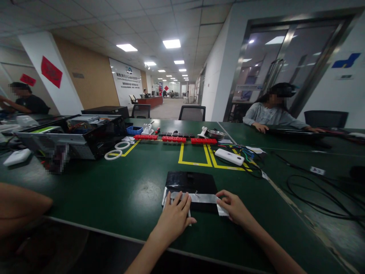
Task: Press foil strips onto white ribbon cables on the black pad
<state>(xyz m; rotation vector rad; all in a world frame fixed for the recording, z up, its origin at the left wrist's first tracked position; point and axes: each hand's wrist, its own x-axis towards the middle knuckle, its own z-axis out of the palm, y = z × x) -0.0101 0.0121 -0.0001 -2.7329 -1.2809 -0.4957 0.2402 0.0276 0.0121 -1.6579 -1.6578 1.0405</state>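
Left hand [175, 215] lies palm down, fingers slightly spread, tips on the left part of a pale strip [208, 198]. Right hand [235, 207] pinches the strip's right end between thumb and fingers; a short end hangs below. Strip runs across a black case [191, 179], which lies flat on the green table [137, 209] near its front edge. Beyond: yellow marks [195, 164], a white device [229, 156] to the right, two white rings [113, 154] to the left. Farther back: red strips [173, 139] in a row. Far left: opened computer [94, 139]. Far right: seated person [273, 110], one hand on the table.
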